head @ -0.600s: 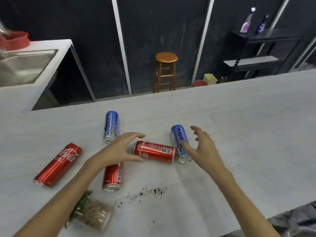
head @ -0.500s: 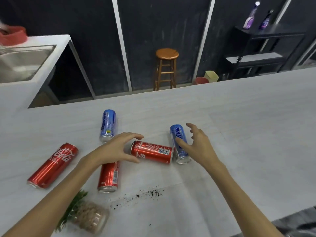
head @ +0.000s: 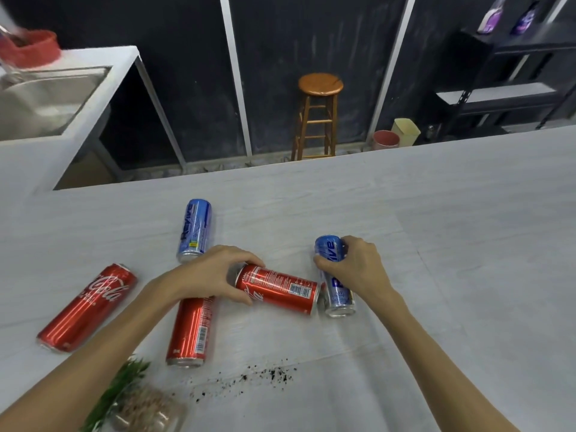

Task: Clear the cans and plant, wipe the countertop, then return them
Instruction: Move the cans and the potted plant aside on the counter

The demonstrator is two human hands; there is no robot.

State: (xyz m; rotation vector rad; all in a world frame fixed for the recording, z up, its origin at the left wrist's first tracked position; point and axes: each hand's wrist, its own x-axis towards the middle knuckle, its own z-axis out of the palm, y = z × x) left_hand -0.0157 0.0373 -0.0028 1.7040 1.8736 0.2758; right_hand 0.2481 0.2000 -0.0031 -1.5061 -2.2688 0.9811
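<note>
Several cans lie on their sides on the pale countertop (head: 452,244). My left hand (head: 212,274) grips the left end of the middle red can (head: 280,289). My right hand (head: 355,266) curls round the top of a blue can (head: 335,275) lying beside it. Another blue can (head: 194,229) lies further back, a red can (head: 191,332) sits under my left wrist, and a third red can (head: 88,307) lies at the left. A tipped glass pot with a green plant (head: 137,403) rests at the bottom left. Dark soil crumbs (head: 249,378) are scattered in front of it.
A sink (head: 40,101) with a red bowl (head: 31,51) stands on the counter at the back left. Beyond the countertop's far edge are a wooden stool (head: 319,113), two small bins (head: 396,135) and a black shelf (head: 505,82) with spray bottles.
Both hands moved forward and closed: the left now grips the middle red can, the right now grips the blue can. Before, both hovered open near them.
</note>
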